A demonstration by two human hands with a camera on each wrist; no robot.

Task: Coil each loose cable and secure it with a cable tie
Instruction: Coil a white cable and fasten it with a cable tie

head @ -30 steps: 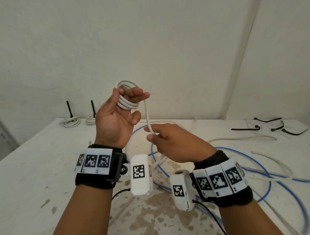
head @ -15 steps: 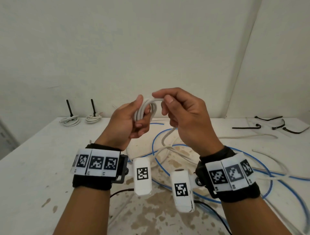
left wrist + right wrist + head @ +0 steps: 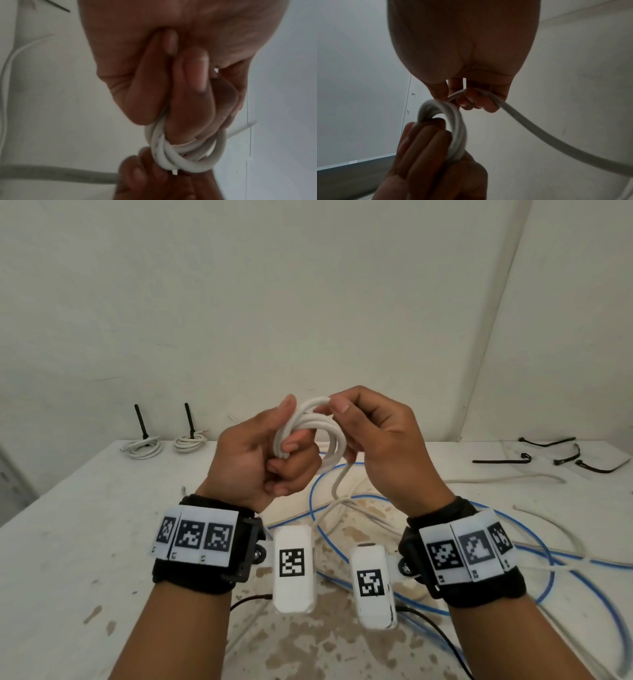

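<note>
My left hand (image 3: 274,453) holds a small coil of white cable (image 3: 315,429) up above the table, its fingers curled through the loops (image 3: 181,155). My right hand (image 3: 370,436) pinches the same cable at the top of the coil. The free length of cable (image 3: 539,129) trails from the right hand down to the table (image 3: 68,542). In the right wrist view the coil (image 3: 453,121) sits around the left hand's fingers. Black cable ties (image 3: 500,461) lie at the far right of the table.
Two tied white coils (image 3: 142,447) (image 3: 189,442) with upright black ties sit at the back left. Loose blue cable (image 3: 534,546) and white cable (image 3: 548,525) sprawl over the stained middle and right of the table. Walls meet in a corner behind.
My right hand has come up from below the coil, carrying the cable over its top. My left hand has lowered slightly and closed around the added loop.
</note>
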